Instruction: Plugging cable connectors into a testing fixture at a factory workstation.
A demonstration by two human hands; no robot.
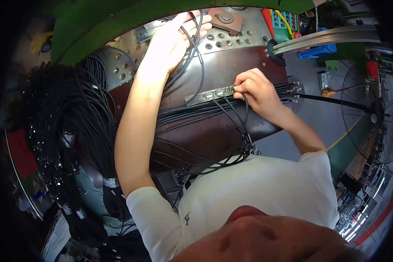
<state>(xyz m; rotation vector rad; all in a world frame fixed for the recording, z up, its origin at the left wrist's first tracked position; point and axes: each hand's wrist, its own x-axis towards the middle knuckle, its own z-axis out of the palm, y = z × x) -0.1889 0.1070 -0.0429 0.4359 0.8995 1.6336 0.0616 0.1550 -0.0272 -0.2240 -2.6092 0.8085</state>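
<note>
My left hand (pixel 177 39) reaches to the far metal plate, palm partly turned up and fingers stretched out. Black cables (pixel 199 51) loop across its fingers; whether the thumb presses them is hidden. On the brown surface, my right hand (pixel 257 91) is closed in a pinch at the right end of a narrow metal fixture (pixel 196 99) with slots. From its fingers a black cable (pixel 246 107) hangs down toward me; the pinched end is mostly covered. Other cable plugs (pixel 220 94) sit in the fixture beside this hand, their leads running toward my body.
A thick bunch of black cables (pixel 85 102) hangs at the left, and more cables (pixel 183 117) lie across the brown surface (pixel 227 135). The green machine body (pixel 118 26) overhangs the far side. A bolted clamp block (pixel 225 18) sits on the holed plate. A fan (pixel 373 117) stands at right.
</note>
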